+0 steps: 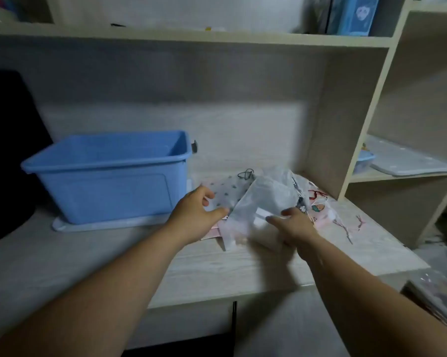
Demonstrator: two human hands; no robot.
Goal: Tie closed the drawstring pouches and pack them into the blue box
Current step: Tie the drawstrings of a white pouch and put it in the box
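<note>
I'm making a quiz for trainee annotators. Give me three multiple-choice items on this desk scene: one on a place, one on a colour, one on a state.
1. Where does the blue box stand, relative to the pile of pouches? A to its left; B to its right; C on the shelf above.
2. The cord loop on the star-print pouch is: A red; B black; C yellow.
3. The right hand: A lies flat on the desk; B is inside the box; C grips the translucent white pouch.
Key: 1 A, the box sits left of the pile; 2 B, the loop looks black; 3 C, thumb and fingers close round its fabric.
</note>
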